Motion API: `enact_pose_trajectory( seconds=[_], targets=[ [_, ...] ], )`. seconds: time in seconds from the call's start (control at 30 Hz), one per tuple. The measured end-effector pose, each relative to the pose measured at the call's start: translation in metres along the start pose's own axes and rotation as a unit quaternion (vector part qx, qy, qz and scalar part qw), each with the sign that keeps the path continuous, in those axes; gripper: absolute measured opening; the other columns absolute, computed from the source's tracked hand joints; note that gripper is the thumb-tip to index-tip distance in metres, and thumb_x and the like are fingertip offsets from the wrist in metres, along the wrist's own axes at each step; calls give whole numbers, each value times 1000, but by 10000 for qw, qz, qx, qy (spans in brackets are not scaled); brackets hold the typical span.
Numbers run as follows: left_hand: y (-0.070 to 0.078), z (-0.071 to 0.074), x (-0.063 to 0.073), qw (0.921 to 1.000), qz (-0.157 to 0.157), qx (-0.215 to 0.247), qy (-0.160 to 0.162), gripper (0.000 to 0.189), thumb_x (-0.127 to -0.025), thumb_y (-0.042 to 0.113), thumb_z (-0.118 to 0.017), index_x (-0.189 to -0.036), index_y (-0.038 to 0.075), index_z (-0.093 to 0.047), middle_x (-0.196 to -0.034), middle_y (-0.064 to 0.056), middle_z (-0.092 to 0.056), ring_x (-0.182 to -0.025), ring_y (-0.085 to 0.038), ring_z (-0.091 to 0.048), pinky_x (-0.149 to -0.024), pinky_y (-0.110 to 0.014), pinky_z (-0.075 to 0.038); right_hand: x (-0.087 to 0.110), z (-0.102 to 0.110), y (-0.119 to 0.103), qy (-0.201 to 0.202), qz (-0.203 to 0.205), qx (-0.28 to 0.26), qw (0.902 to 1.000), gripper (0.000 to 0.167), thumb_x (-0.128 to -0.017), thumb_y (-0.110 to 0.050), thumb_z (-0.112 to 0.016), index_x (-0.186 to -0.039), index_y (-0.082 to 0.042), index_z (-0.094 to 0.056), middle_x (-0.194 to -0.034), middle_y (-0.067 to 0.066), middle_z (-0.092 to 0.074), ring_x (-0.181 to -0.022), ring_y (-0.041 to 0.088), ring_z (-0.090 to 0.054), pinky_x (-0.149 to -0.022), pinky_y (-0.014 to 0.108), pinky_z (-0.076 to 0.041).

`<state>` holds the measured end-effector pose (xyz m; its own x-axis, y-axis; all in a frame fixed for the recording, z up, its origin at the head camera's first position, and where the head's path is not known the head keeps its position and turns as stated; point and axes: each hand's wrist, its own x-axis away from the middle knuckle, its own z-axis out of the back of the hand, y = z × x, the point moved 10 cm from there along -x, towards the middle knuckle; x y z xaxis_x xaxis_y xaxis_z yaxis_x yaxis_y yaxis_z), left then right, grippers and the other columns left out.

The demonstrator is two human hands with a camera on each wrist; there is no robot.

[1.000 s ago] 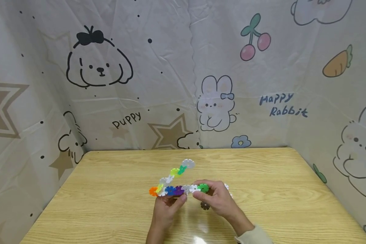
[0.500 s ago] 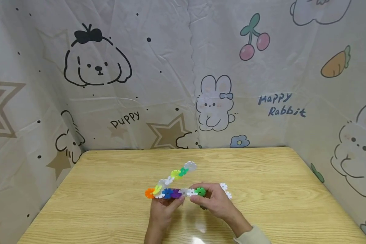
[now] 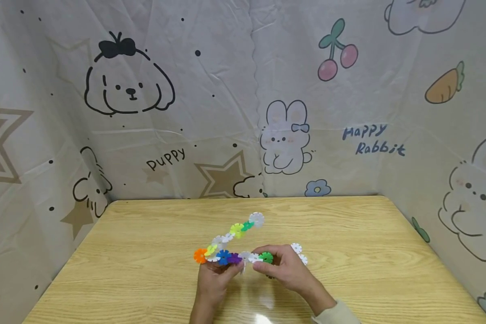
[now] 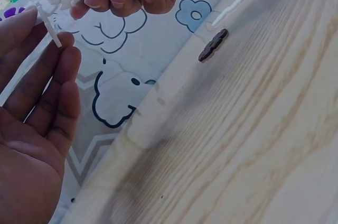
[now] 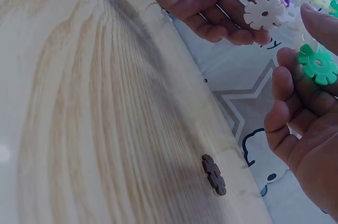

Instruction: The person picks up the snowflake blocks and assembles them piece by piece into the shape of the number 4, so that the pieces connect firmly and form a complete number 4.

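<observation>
Both hands hold a bent chain of interlocking snowflake discs above the table. In the head view, one arm runs from an orange disc [image 3: 200,255] past a blue disc [image 3: 223,257] and a purple disc [image 3: 235,258] to a green disc [image 3: 266,257]. The other arm slants up to a clear disc [image 3: 257,219]. My left hand [image 3: 214,281] pinches a white disc [image 5: 264,12], which juts from the chain near the purple one. My right hand [image 3: 289,268] grips the chain's green end, thumb and fingers about the white and green discs.
Loose white discs [image 3: 296,248] lie on the wooden table [image 3: 146,270] beyond the right hand. A dark brown disc [image 5: 214,175] lies on the tabletop, mostly behind that hand in the head view. A patterned cloth [image 3: 227,112] stands around the table's back and sides.
Both hands and the chain have shifted slightly left and down. The right hand now covers most of the brown disc. The chain's slanted arm has swung a little to the right.
</observation>
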<state>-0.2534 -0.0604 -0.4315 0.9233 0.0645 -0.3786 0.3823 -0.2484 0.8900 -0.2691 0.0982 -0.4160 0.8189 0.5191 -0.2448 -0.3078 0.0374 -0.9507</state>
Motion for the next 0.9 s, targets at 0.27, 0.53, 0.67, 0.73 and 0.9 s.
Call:
enact_pose_trajectory(
  seconds=[0.27, 0.53, 0.67, 0.73, 0.9],
  targets=[
    [0, 1, 0, 9999, -111, -92, 59, 22, -77, -8, -81, -91, -17, -66, -84, -13, -73, -77, -13, -69, -66, -26, -55, 1, 2, 0, -69, 46, 238, 9997, 23, -95, -10, -70, -113, 3, -71, -75, 0, -61, -57, 5, -51, -50, 19, -44],
    [0, 3, 1, 9996, 160, -108, 204, 25, -76, -14, -77, -96, -20, -63, -86, -6, -74, -81, -15, -70, -73, -28, -57, 2, 10, -3, -137, -56, 740, 9971, 24, -93, -13, -72, -113, 0, -71, -82, 1, -68, -64, 20, -64, -56, 34, -56],
    [1, 6, 0, 9987, 259, -293, 322, 22, -76, -13, -78, -94, -18, -66, -86, -9, -74, -81, -14, -70, -73, -28, -56, 4, 19, -3, -53, -133, 1093, 9939, 23, -92, -16, -73, -111, -2, -71, -86, 0, -69, -75, 20, -66, -63, 33, -56],
    [2, 6, -1, 9985, 264, -365, 324, 21, -76, -13, -78, -93, -17, -67, -86, -10, -74, -80, -15, -71, -73, -28, -57, 5, 24, -3, 64, -179, 1321, 9911, 25, -92, -18, -74, -111, -1, -71, -87, -1, -69, -78, 17, -65, -66, 32, -55],
    [4, 7, -2, 9981, 257, -481, 273, 19, -76, -12, -79, -92, -16, -68, -85, -10, -74, -79, -15, -70, -72, -28, -56, 7, 39, -2, 350, -352, 1937, 9798, 31, -91, -20, -75, -111, 2, -70, -89, -3, -67, -81, 14, -62, -70, 31, -54]
  ],
)
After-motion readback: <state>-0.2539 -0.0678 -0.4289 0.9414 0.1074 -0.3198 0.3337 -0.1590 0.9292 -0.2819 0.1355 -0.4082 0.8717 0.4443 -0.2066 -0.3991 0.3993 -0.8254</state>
